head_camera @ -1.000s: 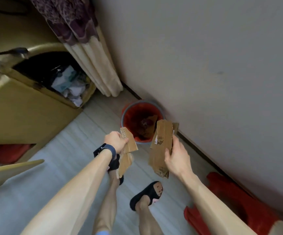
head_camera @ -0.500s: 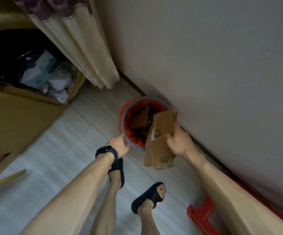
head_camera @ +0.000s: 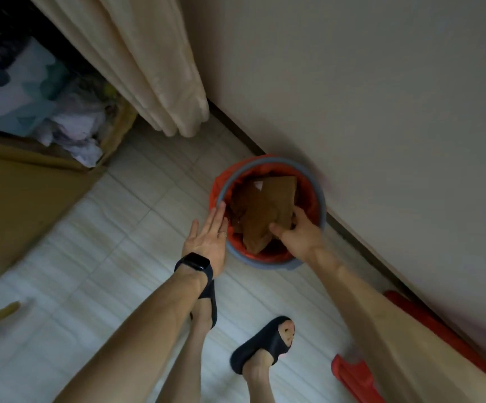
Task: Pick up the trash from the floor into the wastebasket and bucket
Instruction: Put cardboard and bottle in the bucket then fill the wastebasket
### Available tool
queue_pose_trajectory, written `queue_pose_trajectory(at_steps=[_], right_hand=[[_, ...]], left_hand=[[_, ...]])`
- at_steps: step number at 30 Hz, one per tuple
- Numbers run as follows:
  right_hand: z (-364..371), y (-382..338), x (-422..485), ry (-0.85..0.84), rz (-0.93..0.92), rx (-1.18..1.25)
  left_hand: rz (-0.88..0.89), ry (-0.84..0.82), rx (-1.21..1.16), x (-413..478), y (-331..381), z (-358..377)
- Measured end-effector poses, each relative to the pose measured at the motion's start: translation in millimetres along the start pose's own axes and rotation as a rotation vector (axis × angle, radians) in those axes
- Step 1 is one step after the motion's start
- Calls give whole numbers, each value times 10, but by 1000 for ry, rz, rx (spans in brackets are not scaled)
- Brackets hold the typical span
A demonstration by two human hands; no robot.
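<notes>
With my right hand gripping the cardboard, which sits partway inside the bucket by the wall, I'd press it below the rim before letting go, my flat, open left hand steadying the edge.

My right hand is gripping matt brown cardboard; the bucket is showing a smooth grey plastic rim, and a soft cloth curtain is hanging at eleven o'clock.
</notes>
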State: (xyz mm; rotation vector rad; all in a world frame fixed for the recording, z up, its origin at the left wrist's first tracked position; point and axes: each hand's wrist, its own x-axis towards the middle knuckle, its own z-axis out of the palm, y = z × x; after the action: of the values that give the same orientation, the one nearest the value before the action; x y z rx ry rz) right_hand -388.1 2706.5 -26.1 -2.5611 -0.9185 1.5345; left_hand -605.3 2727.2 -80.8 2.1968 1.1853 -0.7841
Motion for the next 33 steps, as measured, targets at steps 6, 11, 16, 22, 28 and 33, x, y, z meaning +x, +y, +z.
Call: queue_pose_trajectory(at_steps=[6, 11, 16, 22, 28, 33], right_hand=[[570, 647, -351, -235, 52, -683], [558, 743, -413, -142, -87, -636], [316, 650, -853, 58, -159, -334], [-105, 733, -2105, 333, -72, -9], [-347, 1259, -3654, 639, 88, 159], [-90, 1861, -4943, 875, 285, 381]], left_hand=[[34, -83, 59, -11, -25, -67], [73, -198, 117, -15, -28, -339], [151, -247, 46, -368, 288, -696], [421, -132, 181, -1106, 1160, -1317], [687, -57, 379, -2104, 2208, -1752], [887, -44, 506, -3106, 3034, -1699]])
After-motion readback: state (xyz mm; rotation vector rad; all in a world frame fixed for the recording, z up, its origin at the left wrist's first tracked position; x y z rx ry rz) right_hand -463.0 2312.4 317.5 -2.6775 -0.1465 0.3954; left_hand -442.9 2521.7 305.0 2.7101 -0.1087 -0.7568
